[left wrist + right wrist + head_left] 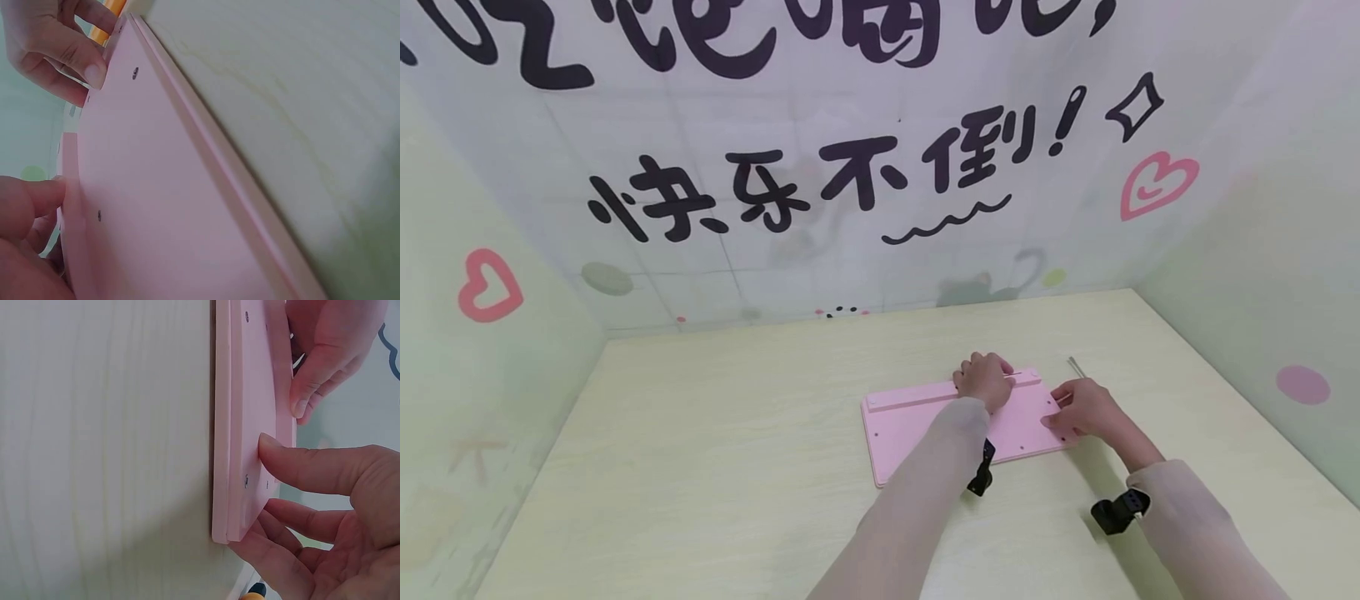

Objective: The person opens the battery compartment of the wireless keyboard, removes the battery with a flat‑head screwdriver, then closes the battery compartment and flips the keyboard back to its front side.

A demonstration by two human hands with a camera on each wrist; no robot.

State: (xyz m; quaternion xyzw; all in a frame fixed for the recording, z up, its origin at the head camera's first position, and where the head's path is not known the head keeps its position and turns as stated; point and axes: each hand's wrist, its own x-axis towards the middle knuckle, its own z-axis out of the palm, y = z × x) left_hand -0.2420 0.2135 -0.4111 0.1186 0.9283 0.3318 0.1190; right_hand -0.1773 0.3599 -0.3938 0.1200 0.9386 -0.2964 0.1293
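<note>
A flat pink keyboard (925, 423), underside up, lies on the table with small dark screws and a raised bar along its far side. My left hand (985, 382) grips that far edge around the bar; its thumb shows on the bar in the left wrist view. At the right end, my right hand (1081, 407) holds the keyboard (253, 425), its thumb pressing on the upper face and its fingers curled at the edge beneath. Beyond the right hand lies a thin metal shaft (1077, 367), probably a screwdriver's, partly hidden by the hand.
An orange handle (110, 20) shows behind the keyboard in the left wrist view. The pale wooden table (700, 458) is bounded by a printed back wall (760, 275) and side walls. Each wrist bears a black camera (1117, 511).
</note>
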